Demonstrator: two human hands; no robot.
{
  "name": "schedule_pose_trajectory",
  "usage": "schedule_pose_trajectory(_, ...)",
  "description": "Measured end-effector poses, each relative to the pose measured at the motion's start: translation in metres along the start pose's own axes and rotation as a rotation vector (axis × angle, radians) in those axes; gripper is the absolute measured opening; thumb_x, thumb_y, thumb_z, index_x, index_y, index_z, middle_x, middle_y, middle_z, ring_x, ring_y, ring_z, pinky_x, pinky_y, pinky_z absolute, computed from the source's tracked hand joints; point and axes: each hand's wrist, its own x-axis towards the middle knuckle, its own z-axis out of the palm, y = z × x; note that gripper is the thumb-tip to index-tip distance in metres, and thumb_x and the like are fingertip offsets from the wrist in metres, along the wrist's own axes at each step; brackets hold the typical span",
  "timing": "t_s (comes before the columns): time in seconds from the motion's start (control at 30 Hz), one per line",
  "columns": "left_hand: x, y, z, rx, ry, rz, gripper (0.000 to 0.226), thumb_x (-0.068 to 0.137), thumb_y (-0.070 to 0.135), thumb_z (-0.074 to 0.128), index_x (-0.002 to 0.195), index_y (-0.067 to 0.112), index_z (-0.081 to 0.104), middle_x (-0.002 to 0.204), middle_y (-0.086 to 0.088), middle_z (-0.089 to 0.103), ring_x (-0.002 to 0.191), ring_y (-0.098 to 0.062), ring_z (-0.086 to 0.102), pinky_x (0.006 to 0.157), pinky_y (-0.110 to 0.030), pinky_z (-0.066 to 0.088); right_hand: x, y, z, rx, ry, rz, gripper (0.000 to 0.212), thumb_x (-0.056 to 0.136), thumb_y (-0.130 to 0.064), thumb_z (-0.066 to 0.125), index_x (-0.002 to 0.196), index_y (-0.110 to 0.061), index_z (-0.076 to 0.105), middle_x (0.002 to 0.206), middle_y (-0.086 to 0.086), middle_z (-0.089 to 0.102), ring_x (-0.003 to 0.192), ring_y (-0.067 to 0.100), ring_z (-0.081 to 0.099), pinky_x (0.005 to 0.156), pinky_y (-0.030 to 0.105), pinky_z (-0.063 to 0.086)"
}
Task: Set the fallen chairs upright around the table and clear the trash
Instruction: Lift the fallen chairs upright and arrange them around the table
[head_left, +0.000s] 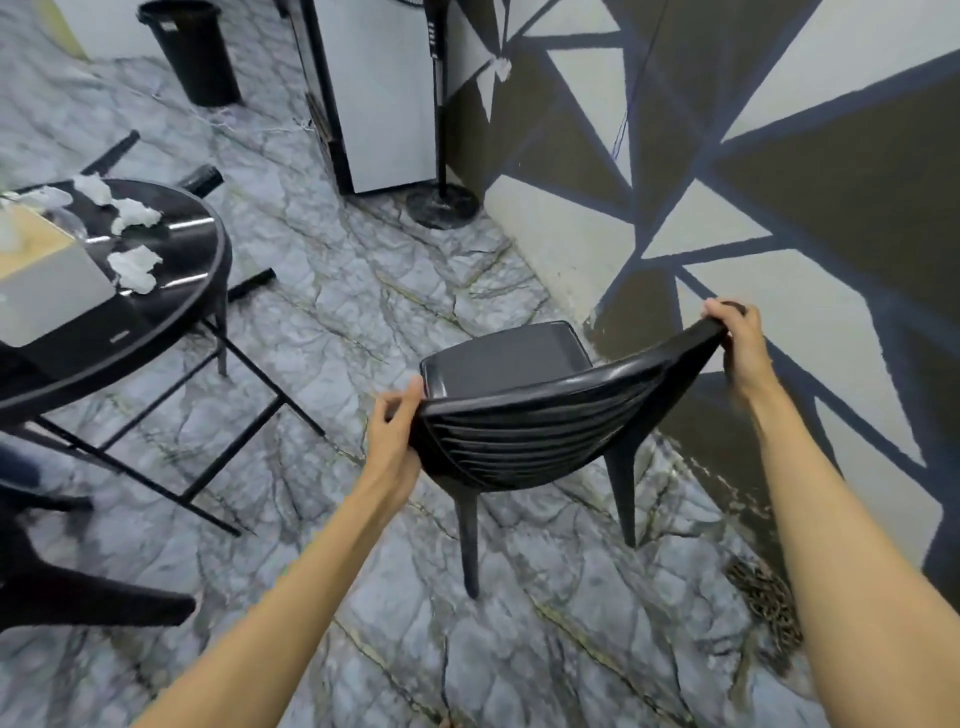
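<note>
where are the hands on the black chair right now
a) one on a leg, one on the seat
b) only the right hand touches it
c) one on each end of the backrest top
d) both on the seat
c: the left hand grips the left end of the backrest of the chair and the right hand grips its right end, with the seat untouched.

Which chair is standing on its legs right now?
The black chair by the patterned wall, gripped at its backrest by both hands; the others beyond the round table show only fallen legs.
</note>
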Motion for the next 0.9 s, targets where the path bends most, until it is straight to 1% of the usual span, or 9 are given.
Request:
schedule_pose_trajectory(0.1, 0.031, 0.034, 0.006, -0.008, -0.088, 0.015, 0.033, 0.086, 0.029, 0.062, 0.066, 0.017, 0.038, 0.066, 0.002, 0.038, 0.058, -0.007, 0.047, 0.062, -0.021, 0.041, -0.01, 0.006, 0.0, 0.031, 0.052, 0.008, 0.019, 0.085, -0.036, 0.06, 0.085, -0.026, 0.044, 0.087, -0.007, 0.052, 0.075, -0.004, 0.053, 0.078, 0.02, 0.039)
schedule_pose_trajectory(0.17, 0.04, 0.046, 0.007, 0.011, -0.101, 0.045, 0.03, 0.087, 0.021, 0.06, 0.067, 0.018, 0.038, 0.064, 0.003, 0.039, 0.05, -0.004, 0.049, 0.056, -0.019, 0.041, -0.026, 0.009, 0.006, 0.073, 0.085, 0.007, 0.027, 0.078, -0.046, 0.063, 0.085, -0.027, 0.044, 0.085, -0.01, 0.049, 0.072, -0.005, 0.052, 0.073, 0.016, 0.04)
schedule_pose_trajectory(0.27, 0.044, 0.058, 0.0, 0.046, -0.117, 0.079, 0.024, 0.086, 0.014, 0.06, 0.07, 0.02, 0.044, 0.069, 0.004, 0.046, 0.051, -0.003, 0.052, 0.058, -0.023, 0.04, -0.051, 0.011, 0.02, 0.167, 0.125, -0.038, 0.049, 0.059, -0.057, 0.073, 0.089, -0.03, 0.044, 0.087, -0.011, 0.045, 0.068, -0.008, 0.05, 0.066, 0.008, 0.04)
schedule_pose_trajectory(0.37, 0.046, 0.063, -0.02, 0.035, -0.115, 0.1, 0.023, 0.083, 0.014, 0.063, 0.068, 0.022, 0.048, 0.072, 0.005, 0.046, 0.057, -0.007, 0.051, 0.059, -0.024, 0.04, -0.067, 0.012, 0.035, 0.196, 0.11, -0.074, 0.043, 0.066, -0.058, 0.072, 0.092, -0.038, 0.045, 0.098, -0.007, 0.046, 0.079, 0.001, 0.05, 0.074, 0.016, 0.04)
schedule_pose_trajectory(0.47, 0.04, 0.064, -0.046, 0.022, -0.08, 0.13, 0.03, 0.084, 0.008, 0.06, 0.062, 0.021, 0.043, 0.06, 0.01, 0.046, 0.05, -0.004, 0.048, 0.049, -0.018, 0.039, -0.075, 0.008, 0.051, 0.244, 0.063, -0.085, 0.035, 0.063, -0.057, 0.075, 0.082, -0.043, 0.049, 0.093, -0.006, 0.046, 0.08, 0.01, 0.046, 0.074, 0.026, 0.037)
schedule_pose_trajectory(0.57, 0.03, 0.07, -0.073, -0.016, -0.042, 0.155, 0.032, 0.085, 0.002, 0.055, 0.062, 0.02, 0.04, 0.051, 0.013, 0.048, 0.046, -0.001, 0.049, 0.044, -0.014, 0.039, -0.074, -0.005, 0.075, 0.291, -0.008, -0.108, 0.029, 0.07, -0.038, 0.075, 0.077, -0.035, 0.047, 0.083, -0.008, 0.043, 0.071, 0.008, 0.043, 0.065, 0.024, 0.034)
schedule_pose_trajectory(0.7, 0.016, 0.098, -0.114, -0.073, 0.01, 0.228, 0.03, 0.085, 0.003, 0.054, 0.063, 0.02, 0.042, 0.057, 0.007, 0.051, 0.053, -0.004, 0.054, 0.051, -0.015, 0.045, -0.066, -0.025, 0.129, 0.277, -0.12, -0.139, 0.023, 0.086, -0.011, 0.06, 0.078, -0.026, 0.044, 0.078, -0.008, 0.043, 0.067, 0.006, 0.042, 0.06, 0.017, 0.036)
schedule_pose_trajectory(0.8, 0.001, 0.116, -0.156, -0.137, 0.102, 0.282, 0.034, 0.088, 0.002, 0.05, 0.061, 0.021, 0.042, 0.054, 0.009, 0.051, 0.052, -0.002, 0.054, 0.05, -0.014, 0.045, -0.072, -0.033, 0.179, 0.29, -0.211, -0.155, 0.026, 0.087, -0.004, 0.058, 0.077, -0.022, 0.043, 0.072, -0.01, 0.043, 0.061, 0.0, 0.043, 0.055, 0.012, 0.037)
schedule_pose_trajectory(0.9, -0.015, 0.131, -0.195, -0.151, 0.201, 0.342, 0.035, 0.088, 0.0, 0.048, 0.061, 0.02, 0.041, 0.054, 0.009, 0.048, 0.05, -0.001, 0.053, 0.049, -0.012, 0.043, -0.08, -0.036, 0.228, 0.315, -0.339, -0.144, 0.024, 0.084, -0.008, 0.062, 0.077, -0.023, 0.044, 0.072, -0.009, 0.042, 0.059, 0.001, 0.042, 0.054, 0.014, 0.036)
